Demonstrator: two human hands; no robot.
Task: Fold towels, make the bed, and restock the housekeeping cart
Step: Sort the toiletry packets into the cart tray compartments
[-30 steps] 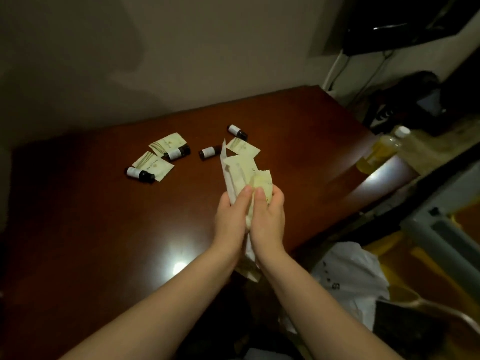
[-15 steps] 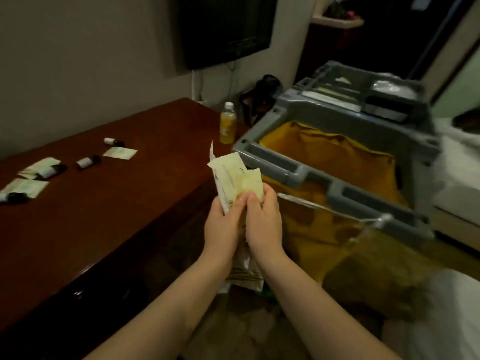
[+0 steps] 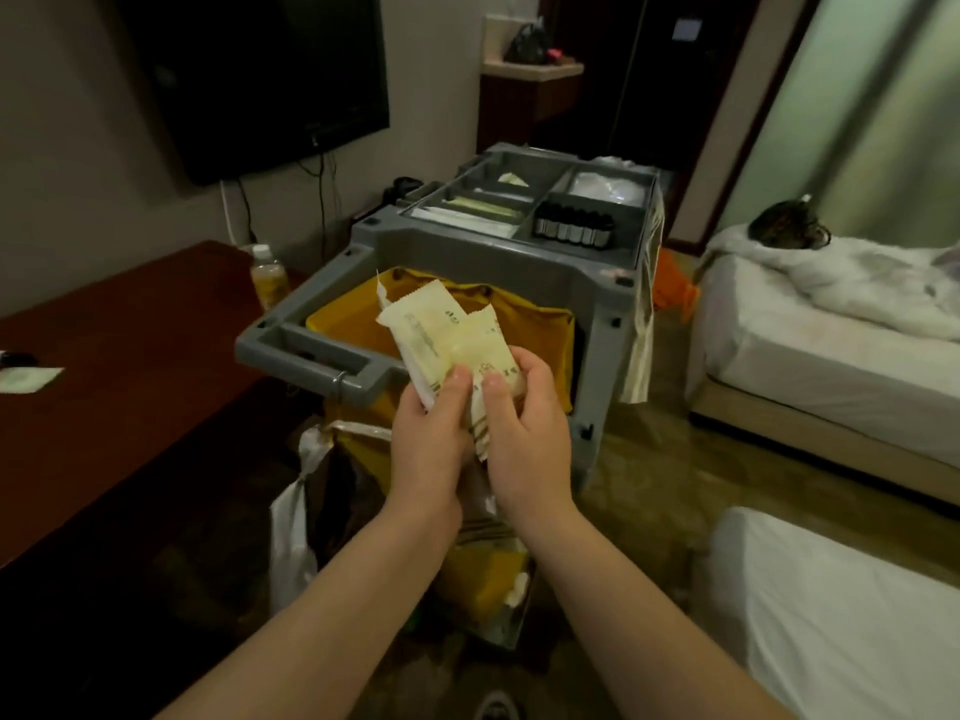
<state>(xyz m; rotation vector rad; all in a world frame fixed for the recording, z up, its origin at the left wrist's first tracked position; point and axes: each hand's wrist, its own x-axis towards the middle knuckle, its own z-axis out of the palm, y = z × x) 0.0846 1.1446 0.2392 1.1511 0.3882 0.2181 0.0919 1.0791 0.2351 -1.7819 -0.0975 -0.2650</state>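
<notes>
Both hands hold a bunch of pale yellow amenity packets [image 3: 439, 332] in front of me. My left hand [image 3: 428, 439] grips the bunch from the left and my right hand [image 3: 524, 423] from the right, thumbs on top. Straight ahead stands the grey housekeeping cart [image 3: 519, 257] with its yellow bag [image 3: 530, 324]. The cart's top tray [image 3: 597, 236] holds a row of small dark bottles [image 3: 571, 228], pale packets [image 3: 478, 210] and white items [image 3: 610, 189]. The packets hang just above the near rim of the yellow bag.
A dark wooden desk [image 3: 130, 381] runs along the left, with one packet [image 3: 26, 379] and a yellow drink bottle [image 3: 269, 278] on it. A TV [image 3: 249, 70] hangs on the wall. Beds with white linen [image 3: 831, 324] [image 3: 841, 615] stand on the right. A white plastic bag [image 3: 293, 532] hangs by the cart.
My view has swung right from the desk to the cart. Both hands kept hold of the packets and carried them from over the desk to the cart's yellow bag.
</notes>
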